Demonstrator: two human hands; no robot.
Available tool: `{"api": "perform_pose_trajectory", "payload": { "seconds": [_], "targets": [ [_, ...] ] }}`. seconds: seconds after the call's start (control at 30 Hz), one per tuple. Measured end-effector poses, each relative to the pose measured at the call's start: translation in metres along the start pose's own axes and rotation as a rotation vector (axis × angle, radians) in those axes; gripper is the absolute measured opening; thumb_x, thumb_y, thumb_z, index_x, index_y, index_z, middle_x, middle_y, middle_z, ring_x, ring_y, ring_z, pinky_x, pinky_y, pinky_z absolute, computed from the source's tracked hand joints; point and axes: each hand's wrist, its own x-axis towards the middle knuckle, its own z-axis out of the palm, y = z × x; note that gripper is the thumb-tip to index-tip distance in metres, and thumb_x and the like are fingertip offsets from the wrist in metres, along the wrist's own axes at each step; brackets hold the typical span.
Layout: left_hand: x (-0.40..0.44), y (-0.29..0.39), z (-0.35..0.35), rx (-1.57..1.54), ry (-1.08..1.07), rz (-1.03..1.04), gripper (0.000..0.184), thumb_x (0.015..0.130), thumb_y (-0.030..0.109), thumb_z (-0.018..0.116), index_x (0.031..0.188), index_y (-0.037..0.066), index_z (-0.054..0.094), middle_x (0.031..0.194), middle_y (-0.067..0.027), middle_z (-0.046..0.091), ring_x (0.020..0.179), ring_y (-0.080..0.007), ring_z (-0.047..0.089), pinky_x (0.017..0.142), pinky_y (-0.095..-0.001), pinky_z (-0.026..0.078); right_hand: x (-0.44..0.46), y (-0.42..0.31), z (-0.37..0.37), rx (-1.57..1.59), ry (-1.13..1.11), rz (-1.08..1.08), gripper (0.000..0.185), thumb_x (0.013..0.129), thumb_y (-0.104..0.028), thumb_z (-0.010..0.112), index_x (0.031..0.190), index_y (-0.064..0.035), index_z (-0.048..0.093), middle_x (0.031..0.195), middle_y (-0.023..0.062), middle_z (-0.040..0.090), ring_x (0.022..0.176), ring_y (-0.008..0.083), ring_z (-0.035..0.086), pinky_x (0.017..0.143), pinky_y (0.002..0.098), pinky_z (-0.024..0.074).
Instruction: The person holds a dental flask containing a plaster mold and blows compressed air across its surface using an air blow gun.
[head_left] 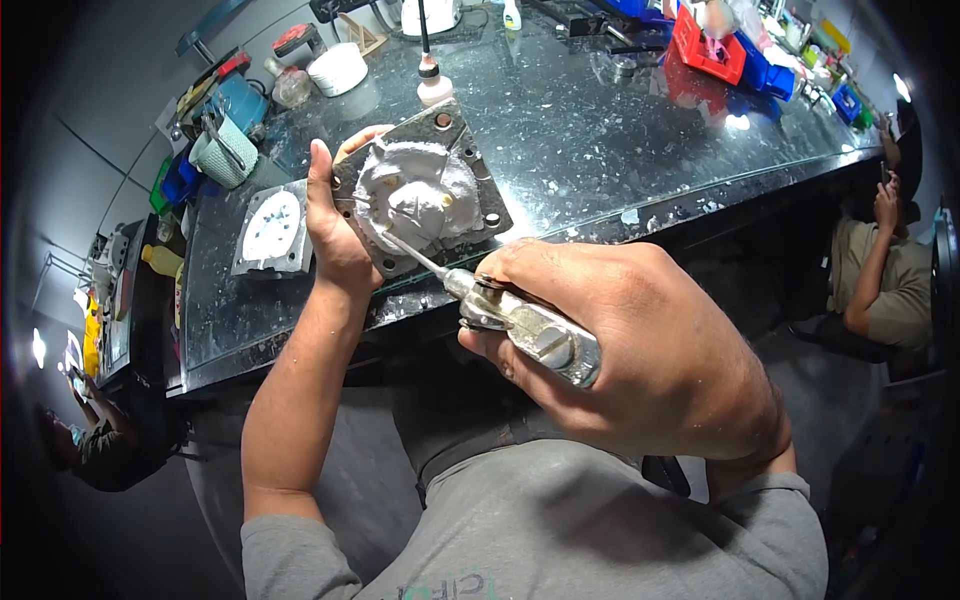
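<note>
My left hand [336, 235] grips a square metal plate [488, 190] by its left side and tilts it up over the table's near edge. A rough white plaster-like mould [415, 205] covers the plate's middle, with small yellowish spots in it. In my right hand [650, 345] is a metal air blow gun [550, 340], its thin nozzle pointing at the mould's lower left edge. The fingers are wrapped round the gun's body. Left of my left hand, a second metal plate [298, 262] lies on the table, bearing a white oval with small dark dots.
The dark glossy table [560, 130] is speckled with white bits. Behind the plate stands a bottle [434, 88]. A mesh basket of tools [225, 155] is at left, a red bin [705, 50] at back right. Other people [880, 260] are at the far right and left.
</note>
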Motion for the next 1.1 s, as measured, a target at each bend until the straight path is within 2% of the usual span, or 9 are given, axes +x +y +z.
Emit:
{"api": "perform_pose_trajectory", "payload": {
  "seconds": [0.2, 0.43, 0.6, 0.8, 0.83, 1.1],
  "targets": [
    [0.000, 0.000, 0.001, -0.059, -0.011, -0.006, 0.068, 0.112, 0.061, 0.041, 0.132, -0.001, 0.063, 0.118, -0.0173, 0.074, 0.108, -0.0285, 0.075, 0.094, -0.0446, 0.064, -0.005, 0.000, -0.004, -0.017, -0.051, 0.048, 0.021, 0.088, -0.001, 0.078, 0.107, -0.0019, 0.070, 0.094, 0.0129, 0.076, 0.084, 0.0291, 0.079, 0.073, 0.0376, 0.0619],
    [0.001, -0.001, -0.001, -0.039, -0.019, 0.012, 0.068, 0.111, 0.061, 0.042, 0.132, 0.000, 0.063, 0.119, -0.0172, 0.073, 0.108, -0.0286, 0.075, 0.094, -0.0445, 0.064, -0.008, -0.001, -0.001, -0.007, -0.006, 0.028, 0.024, 0.087, 0.000, 0.079, 0.110, -0.0011, 0.070, 0.095, 0.0136, 0.076, 0.081, 0.0277, 0.078, 0.071, 0.0366, 0.0611],
    [0.002, -0.001, -0.008, -0.043, -0.051, -0.006, 0.068, 0.112, 0.061, 0.039, 0.136, 0.002, 0.063, 0.124, -0.0187, 0.074, 0.112, -0.0307, 0.074, 0.098, -0.0482, 0.062, -0.011, 0.000, -0.003, -0.043, 0.048, -0.010, 0.023, 0.088, 0.001, 0.078, 0.110, 0.0009, 0.071, 0.093, 0.0147, 0.075, 0.080, 0.0266, 0.077, 0.072, 0.0356, 0.0600],
    [0.000, -0.001, 0.000, -0.027, -0.017, 0.012, 0.069, 0.111, 0.062, 0.042, 0.132, -0.001, 0.063, 0.116, -0.0172, 0.074, 0.107, -0.0280, 0.075, 0.093, -0.0442, 0.065, -0.021, 0.007, -0.011, 0.055, 0.053, -0.056, 0.027, 0.087, 0.006, 0.074, 0.114, 0.0024, 0.071, 0.091, 0.0134, 0.073, 0.080, 0.0176, 0.075, 0.074, 0.0306, 0.0577],
    [0.001, -0.001, -0.001, -0.015, -0.018, 0.018, 0.069, 0.111, 0.062, 0.042, 0.132, -0.001, 0.063, 0.116, -0.0171, 0.074, 0.106, -0.0276, 0.075, 0.092, -0.0440, 0.065, -0.024, 0.002, -0.016, 0.099, 0.021, 0.076, 0.026, 0.088, 0.008, 0.072, 0.114, 0.0033, 0.072, 0.091, 0.0126, 0.073, 0.081, 0.0138, 0.072, 0.075, 0.0279, 0.0556],
    [0.002, -0.002, -0.006, 0.006, -0.036, 0.008, 0.068, 0.111, 0.061, 0.042, 0.134, 0.001, 0.063, 0.119, -0.0178, 0.074, 0.108, -0.0298, 0.075, 0.095, -0.0470, 0.064, -0.027, 0.011, -0.014, 0.100, 0.159, -0.025, 0.021, 0.090, 0.006, 0.075, 0.111, 0.0035, 0.072, 0.089, 0.0108, 0.073, 0.078, 0.0129, 0.069, 0.072, 0.0289, 0.0542]
  ]
}}
